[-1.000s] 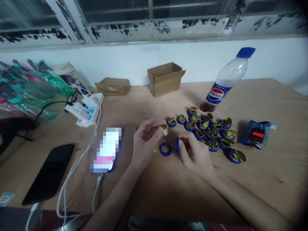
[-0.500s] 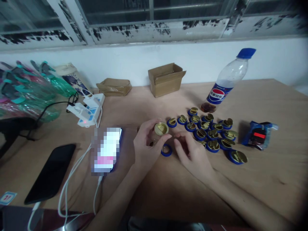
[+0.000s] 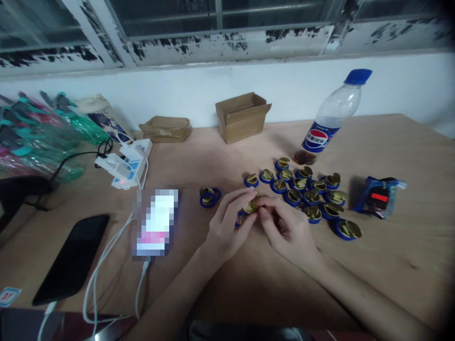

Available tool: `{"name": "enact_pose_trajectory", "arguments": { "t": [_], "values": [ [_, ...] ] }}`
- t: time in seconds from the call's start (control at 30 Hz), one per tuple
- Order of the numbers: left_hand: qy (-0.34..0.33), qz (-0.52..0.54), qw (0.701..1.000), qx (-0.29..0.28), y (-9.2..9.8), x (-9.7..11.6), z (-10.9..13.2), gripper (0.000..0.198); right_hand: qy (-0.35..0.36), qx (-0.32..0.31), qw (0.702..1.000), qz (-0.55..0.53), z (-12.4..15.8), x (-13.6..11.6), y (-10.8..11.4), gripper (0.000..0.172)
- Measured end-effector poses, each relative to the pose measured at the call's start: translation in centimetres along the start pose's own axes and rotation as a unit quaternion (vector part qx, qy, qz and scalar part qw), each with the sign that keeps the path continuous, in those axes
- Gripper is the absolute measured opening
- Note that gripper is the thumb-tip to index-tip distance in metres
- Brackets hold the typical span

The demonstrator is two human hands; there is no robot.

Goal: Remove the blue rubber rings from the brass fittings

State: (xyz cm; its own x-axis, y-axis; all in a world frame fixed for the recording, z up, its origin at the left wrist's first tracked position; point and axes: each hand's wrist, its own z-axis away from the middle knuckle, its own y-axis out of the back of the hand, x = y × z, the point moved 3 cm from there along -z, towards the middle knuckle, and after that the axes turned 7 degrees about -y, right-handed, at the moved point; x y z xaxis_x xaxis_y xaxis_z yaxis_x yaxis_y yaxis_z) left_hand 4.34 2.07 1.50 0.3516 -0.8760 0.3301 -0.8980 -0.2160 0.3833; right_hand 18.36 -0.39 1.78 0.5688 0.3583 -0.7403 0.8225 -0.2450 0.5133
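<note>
Head view: left hand (image 3: 227, 229) and right hand (image 3: 288, 233) meet mid-worktop, the fingertips of both pinched on a small gold metal disc (image 3: 253, 204), just beside a blue plastic ring (image 3: 241, 219). The disc looks light, stiff, thin-edged and probably slippery; grip it at the rim. Open brown cardboard box (image 3: 242, 118) at the far edge: contents hidden. Clear plastic bottle (image 3: 332, 118), capped, appears nearly empty.

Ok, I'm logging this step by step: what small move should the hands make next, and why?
Probably press the gold disc into the blue ring beneath it. The left hand and right hand both pinch the disc, the ring peeks out just below it, and the pieces lying to the right all show gold seated in blue.
</note>
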Motion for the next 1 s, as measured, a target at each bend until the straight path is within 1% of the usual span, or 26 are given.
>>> {"name": "enact_pose_trajectory", "arguments": {
  "t": [0.27, 0.4, 0.5, 0.57, 0.6, 0.67, 0.7, 0.73, 0.8, 0.87, 0.93, 1.0],
  "values": [
    [-0.012, 0.001, 1.0, -0.009, 0.0, -0.1, 0.3, 0.043, 0.027, -0.007, 1.0, 0.012, -0.3, -0.3, 0.1, 0.009],
    [-0.023, 0.015, 0.999, -0.023, -0.1, 0.0, 0.5, 0.045, 0.014, -0.032, 0.999, 0.007, -0.4, -0.2, 0.1, 0.007],
    [-0.023, 0.025, 0.999, -0.03, -0.1, 0.1, 0.6, 0.048, 0.001, -0.03, 1.0, 0.005, -0.3, -0.1, 0.1, 0.006],
    [-0.008, 0.03, 0.999, -0.03, -0.2, 0.1, 0.6, 0.048, -0.001, -0.02, 1.0, -0.003, -0.1, -0.1, 0.2, 0.006],
    [0.014, 0.037, 0.999, -0.022, -0.2, 0.0, 0.6, 0.047, -0.002, -0.012, 1.0, -0.009, 0.0, -0.1, 0.2, 0.006],
    [0.097, 0.078, 0.992, 0.008, -0.2, -0.6, 0.4, 0.046, -0.011, 0.007, 1.0, -0.025, 0.1, 0.0, 0.3, 0.005],
    [0.152, 0.114, 0.981, 0.026, -0.3, -0.9, 0.4, 0.048, -0.021, 0.016, 0.999, -0.034, 0.1, 0.1, 0.4, 0.005],
    [0.209, 0.158, 0.964, 0.045, -0.4, -1.3, 0.3, 0.052, -0.033, 0.023, 0.998, -0.044, 0.2, 0.2, 0.5, 0.004],
    [0.303, 0.247, 0.918, 0.061, -0.6, -2.0, 0.2, 0.059, -0.061, 0.03, 0.995, -0.067, 0.1, 0.4, 0.5, 0.004],
    [0.379, 0.3, 0.873, 0.064, -0.8, -2.5, 0.2, 0.05, -0.084, 0.025, 0.992, -0.088, 0.0, 0.7, 0.4, 0.004],
    [0.427, 0.342, 0.835, 0.066, -0.9, -2.9, 0.3, 0.042, -0.101, 0.009, 0.99, -0.1, -0.1, 0.9, 0.1, 0.003],
    [0.448, 0.384, 0.804, 0.066, -1.1, -3.1, 0.4, 0.041, -0.11, -0.011, 0.988, -0.106, -0.2, 1.0, -0.3, 0.006]
  ]
}}
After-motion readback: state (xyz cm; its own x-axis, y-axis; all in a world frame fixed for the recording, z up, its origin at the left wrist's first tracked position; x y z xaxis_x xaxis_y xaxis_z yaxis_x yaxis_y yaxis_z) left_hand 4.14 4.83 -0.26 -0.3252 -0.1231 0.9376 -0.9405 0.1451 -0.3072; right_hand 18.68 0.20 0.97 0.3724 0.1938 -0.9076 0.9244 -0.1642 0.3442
